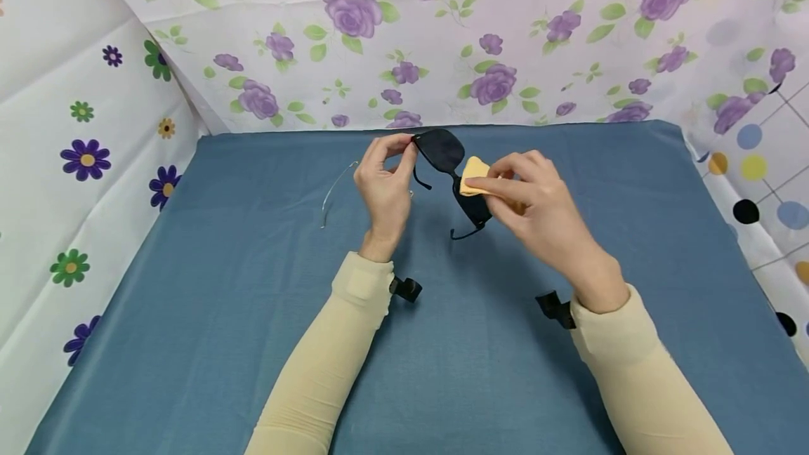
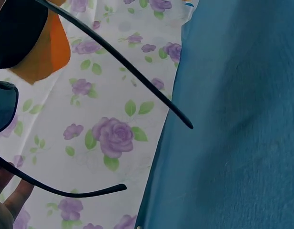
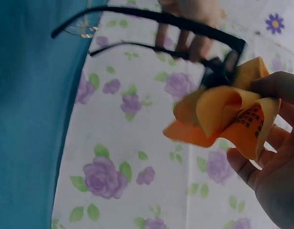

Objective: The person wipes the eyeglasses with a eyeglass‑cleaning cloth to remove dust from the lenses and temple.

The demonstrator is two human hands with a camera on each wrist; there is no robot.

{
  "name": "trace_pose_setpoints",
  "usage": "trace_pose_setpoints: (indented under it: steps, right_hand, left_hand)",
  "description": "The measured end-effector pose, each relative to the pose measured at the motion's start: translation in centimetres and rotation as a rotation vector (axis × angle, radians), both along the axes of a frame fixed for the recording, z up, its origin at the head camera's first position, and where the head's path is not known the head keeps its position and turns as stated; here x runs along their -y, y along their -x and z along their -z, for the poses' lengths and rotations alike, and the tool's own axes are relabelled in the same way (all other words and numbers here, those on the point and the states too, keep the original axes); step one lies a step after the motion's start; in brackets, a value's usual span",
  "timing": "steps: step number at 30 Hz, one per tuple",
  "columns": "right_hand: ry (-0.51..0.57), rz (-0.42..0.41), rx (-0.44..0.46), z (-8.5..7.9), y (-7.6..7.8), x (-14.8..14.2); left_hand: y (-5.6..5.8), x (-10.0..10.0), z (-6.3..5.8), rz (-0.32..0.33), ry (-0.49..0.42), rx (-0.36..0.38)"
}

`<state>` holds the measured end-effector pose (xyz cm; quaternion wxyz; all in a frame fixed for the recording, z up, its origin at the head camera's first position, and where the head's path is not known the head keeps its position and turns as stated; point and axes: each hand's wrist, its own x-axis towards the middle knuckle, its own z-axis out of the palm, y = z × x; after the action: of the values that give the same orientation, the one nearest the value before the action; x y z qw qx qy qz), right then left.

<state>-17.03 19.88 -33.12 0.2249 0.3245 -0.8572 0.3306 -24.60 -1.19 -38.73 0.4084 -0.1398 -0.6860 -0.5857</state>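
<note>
My left hand point(image 1: 384, 192) pinches dark sunglasses point(image 1: 441, 151) at one outer corner, between thumb and fingertips. The frame tilts down to the right above the blue cloth, both temples unfolded; the left wrist view shows a long black temple point(image 2: 123, 59). My right hand point(image 1: 543, 206) grips a folded yellow wiping cloth point(image 1: 474, 173) against the front of the other lens, partly covering it. In the right wrist view dark printing shows on the cloth point(image 3: 223, 114), bunched between thumb and fingers. Thin-wire glasses point(image 1: 325, 206) lie beside my left hand, mostly hidden behind it.
A blue cloth point(image 1: 253, 343) covers the table. Behind it hangs a white sheet with purple roses point(image 1: 354, 9); another flowered sheet point(image 1: 82, 216) stands along the left side. Small black mounts sit at both wrists, one at the left cuff point(image 1: 406, 289).
</note>
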Motion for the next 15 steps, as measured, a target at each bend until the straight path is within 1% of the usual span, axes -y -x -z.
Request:
trace_pose_setpoints:
  steps: [3, 6, 10, 15]
  right_hand:
    - [-0.044, 0.001, 0.002, 0.4, 0.1, 0.5]
    - [-0.050, 0.020, 0.026, 0.5, 0.2, 0.2]
    - [-0.028, 0.055, 0.088, 0.4, 0.5, -0.7]
    - [-0.028, 0.071, 0.160, 0.2, 0.6, -1.6]
  left_hand:
    - [-0.1, -0.1, 0.0, 0.013, 0.004, -0.011]
    - [-0.2, -0.2, -0.1, 0.019, -0.001, -0.033]
    - [-0.2, -0.2, -0.2, 0.018, -0.012, -0.051]
    - [-0.1, -0.1, -0.2, 0.006, -0.018, -0.048]
